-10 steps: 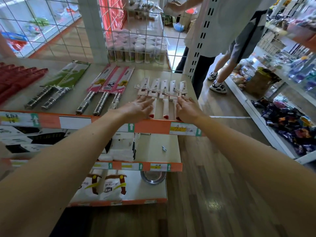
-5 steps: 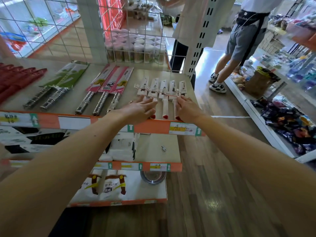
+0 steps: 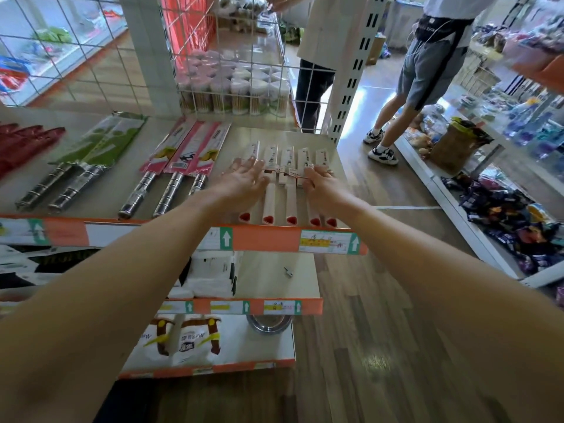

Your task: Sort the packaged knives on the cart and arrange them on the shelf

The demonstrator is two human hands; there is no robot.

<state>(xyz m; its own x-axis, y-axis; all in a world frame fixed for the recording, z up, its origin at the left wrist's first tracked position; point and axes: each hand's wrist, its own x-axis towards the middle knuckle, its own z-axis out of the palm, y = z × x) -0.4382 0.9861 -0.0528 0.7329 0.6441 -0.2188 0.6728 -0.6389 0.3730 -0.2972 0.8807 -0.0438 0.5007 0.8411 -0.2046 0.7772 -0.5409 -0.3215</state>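
Several white packaged knives (image 3: 289, 199) with red handle ends lie side by side at the right end of the top shelf (image 3: 268, 241), blades pointing away from me. My left hand (image 3: 241, 181) lies on the leftmost ones with its fingers straight. My right hand (image 3: 320, 184) rests on the rightmost ones at the same depth, fingertips pressing down. To the left lie three pink-sleeved knives (image 3: 189, 148) with steel handles, then two green-sleeved knives (image 3: 103, 138). No cart is in view.
Red packaged items (image 3: 24, 141) lie at the far left of the shelf. A wire grid (image 3: 244, 41) with swab jars (image 3: 232, 93) backs it. Two people (image 3: 427, 71) stand in the aisle at right. Lower shelves hold white packs (image 3: 210, 276) and a steel bowl (image 3: 268, 323).
Both hands slid away from me along the white knives, from the handles up toward the blades, leaving the red handle ends uncovered. The people behind shifted.
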